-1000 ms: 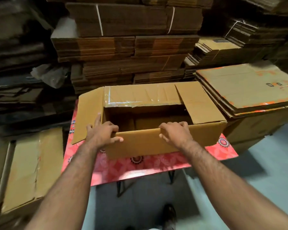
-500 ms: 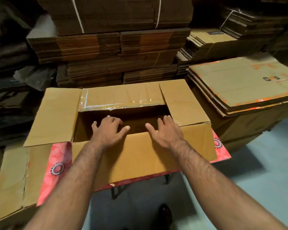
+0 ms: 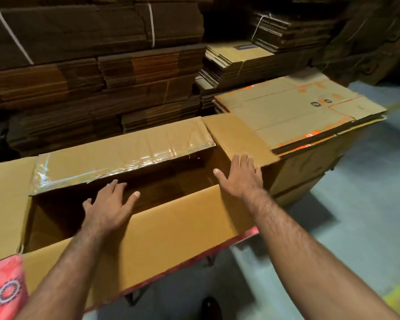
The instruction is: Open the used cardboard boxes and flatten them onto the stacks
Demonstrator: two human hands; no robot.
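Both hands flat, fingers straight, gripping nothing, on the large open brown cardboard box (image 3: 166,229).
Box sits on a red floral-patterned table (image 3: 6,286), flaps folded out (far flap carries shiny clear tape). Right of it, a stack of flattened orange-printed cartons (image 3: 296,116). Left hand (image 3: 106,210) reaches over the near wall into the opening; right hand (image 3: 240,179) presses the right flap.

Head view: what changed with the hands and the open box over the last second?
Both hands let go of the box's near wall, which they gripped a second ago, and reached forward with straight fingers. The left hand now hangs over the opening; the right hand has moved right, onto the right flap. All four flaps stay open, tape remains on the far flap, and the box is still on the red table.
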